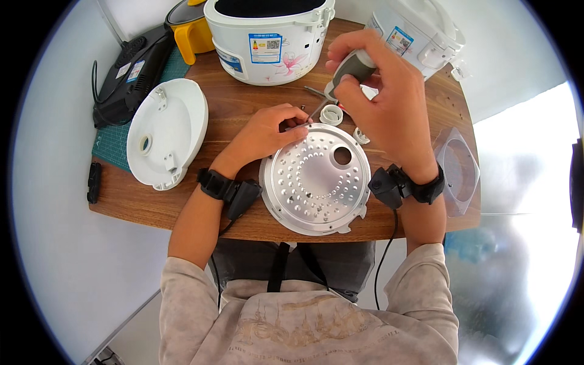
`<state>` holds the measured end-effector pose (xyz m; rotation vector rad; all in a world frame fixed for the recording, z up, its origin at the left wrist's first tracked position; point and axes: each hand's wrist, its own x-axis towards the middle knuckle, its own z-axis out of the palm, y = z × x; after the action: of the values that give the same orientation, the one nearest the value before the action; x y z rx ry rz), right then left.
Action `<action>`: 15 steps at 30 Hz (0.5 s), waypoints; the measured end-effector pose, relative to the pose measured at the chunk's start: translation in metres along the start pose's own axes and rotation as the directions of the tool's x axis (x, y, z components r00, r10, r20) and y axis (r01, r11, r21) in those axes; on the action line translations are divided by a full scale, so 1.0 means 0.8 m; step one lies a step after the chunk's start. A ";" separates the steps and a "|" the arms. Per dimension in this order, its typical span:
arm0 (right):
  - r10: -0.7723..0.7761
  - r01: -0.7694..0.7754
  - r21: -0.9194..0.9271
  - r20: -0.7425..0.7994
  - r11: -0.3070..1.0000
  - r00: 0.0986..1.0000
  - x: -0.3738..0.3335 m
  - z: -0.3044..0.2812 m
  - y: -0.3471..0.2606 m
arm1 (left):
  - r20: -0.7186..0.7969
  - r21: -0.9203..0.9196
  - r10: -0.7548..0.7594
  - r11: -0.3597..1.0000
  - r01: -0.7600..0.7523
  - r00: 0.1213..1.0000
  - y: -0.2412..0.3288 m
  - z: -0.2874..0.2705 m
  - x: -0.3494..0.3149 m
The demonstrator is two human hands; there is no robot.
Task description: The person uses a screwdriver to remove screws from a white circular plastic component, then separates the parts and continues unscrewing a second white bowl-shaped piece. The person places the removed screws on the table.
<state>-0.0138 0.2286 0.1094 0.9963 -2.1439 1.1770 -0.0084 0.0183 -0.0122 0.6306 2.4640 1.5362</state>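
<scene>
My right hand (389,100) is closed around the grey handle of a screwdriver (357,67). The screwdriver slants down to the left, its shaft reaching the far rim of a round silver metal plate (317,176). Dimples cover this plate, and a round hole lies to the right of its centre. At that same rim, the fingers of my left hand (267,132) are pinched by the screwdriver's tip; what they hold, if anything, is too small to tell. Just beyond the rim sits a white plastic ring (331,115). A small white part (361,135) lies at the plate's right edge.
On the left, a white lid (170,131) lies inside up beside a green cutting mat (112,146) and a black device (134,73). White rice cooker bodies (243,67) (420,36) stand at the back. A clear plastic piece (457,182) lies at right.
</scene>
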 end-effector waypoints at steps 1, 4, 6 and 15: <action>0.030 -0.030 0.000 -0.003 1.000 1.000 0.000 -0.002 0.000 | -0.002 0.005 -0.006 1.000 0.006 1.000 0.002 -0.001 -0.001; 0.009 -0.009 0.004 -0.032 1.000 0.999 0.000 -0.004 0.007 | -0.005 0.000 -0.018 1.000 0.018 1.000 0.006 -0.001 0.000; -0.002 0.003 0.019 -0.043 1.000 0.999 0.000 -0.002 0.007 | -0.015 0.001 -0.020 1.000 0.020 1.000 0.007 -0.001 -0.001; 0.124 -0.125 0.030 0.041 0.992 0.991 -0.001 -0.006 -0.005 | -0.029 -0.051 -0.064 0.997 0.063 0.998 0.018 -0.005 -0.003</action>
<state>-0.0099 0.2314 0.1130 0.9174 -2.2525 1.2636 -0.0039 0.0191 0.0020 0.5192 2.4340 1.5901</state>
